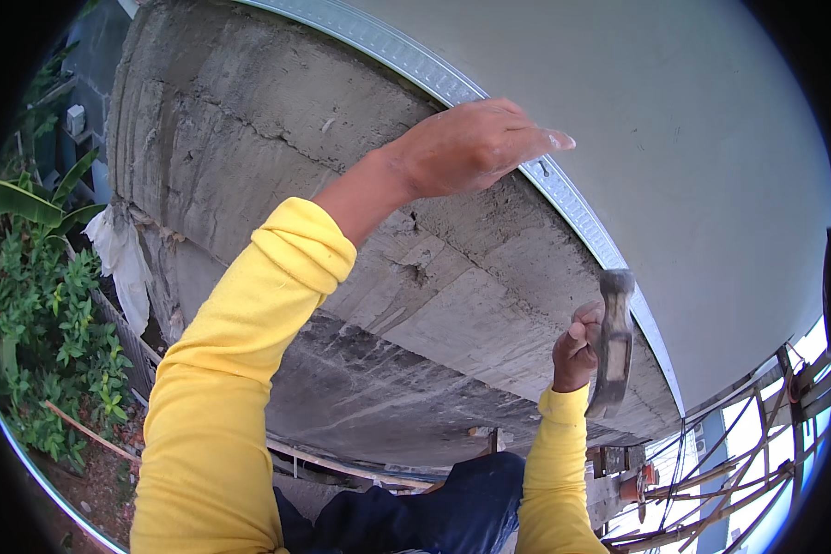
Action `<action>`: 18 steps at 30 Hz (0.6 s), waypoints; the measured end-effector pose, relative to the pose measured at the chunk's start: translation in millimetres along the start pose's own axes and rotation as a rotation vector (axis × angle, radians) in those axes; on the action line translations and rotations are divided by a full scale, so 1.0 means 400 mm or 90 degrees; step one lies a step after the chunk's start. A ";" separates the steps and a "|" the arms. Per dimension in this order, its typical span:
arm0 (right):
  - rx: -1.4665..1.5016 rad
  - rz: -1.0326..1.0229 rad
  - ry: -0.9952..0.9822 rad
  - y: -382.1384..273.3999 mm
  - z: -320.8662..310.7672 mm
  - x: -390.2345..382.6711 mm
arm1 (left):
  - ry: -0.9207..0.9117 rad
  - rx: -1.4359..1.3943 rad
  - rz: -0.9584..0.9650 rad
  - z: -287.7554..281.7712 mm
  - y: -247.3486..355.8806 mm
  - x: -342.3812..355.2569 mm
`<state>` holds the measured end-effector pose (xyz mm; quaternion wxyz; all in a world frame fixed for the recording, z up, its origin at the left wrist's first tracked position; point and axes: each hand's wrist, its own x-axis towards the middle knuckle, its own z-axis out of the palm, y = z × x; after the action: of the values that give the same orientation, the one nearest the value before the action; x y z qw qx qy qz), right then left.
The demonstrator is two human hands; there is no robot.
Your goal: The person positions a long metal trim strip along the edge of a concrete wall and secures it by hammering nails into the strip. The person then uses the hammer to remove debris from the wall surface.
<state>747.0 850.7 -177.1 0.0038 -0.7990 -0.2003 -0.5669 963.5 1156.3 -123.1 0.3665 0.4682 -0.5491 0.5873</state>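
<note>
Well, the right hand [574,353] grips the hammer [614,346], fingers curled; a stray swing could catch the left hand [480,148], fingers bunched by the strip [576,209], hold unclear.

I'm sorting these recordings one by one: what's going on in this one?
Someone in yellow sleeves has a hammer in the right grip, its head overlapping, in view, a metal strip between rough concrete and a smooth grey surface. The left grip is at the strip, higher in the picture; whether it pinches anything is unclear.
</note>
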 end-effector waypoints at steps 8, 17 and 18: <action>-0.132 -0.011 -0.054 -0.037 0.036 0.079 | 0.036 0.033 0.034 -0.005 -0.012 -0.005; -0.169 0.038 -0.051 -0.061 0.066 0.085 | 0.024 0.002 0.029 -0.014 -0.009 -0.004; -0.167 -0.037 -0.003 -0.027 0.040 0.063 | 0.021 -0.005 0.024 -0.003 -0.008 0.002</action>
<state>764.8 872.4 -162.5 -0.1177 -0.7878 -0.1470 -0.5865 966.1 1157.7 -121.1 0.3662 0.4465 -0.5542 0.5995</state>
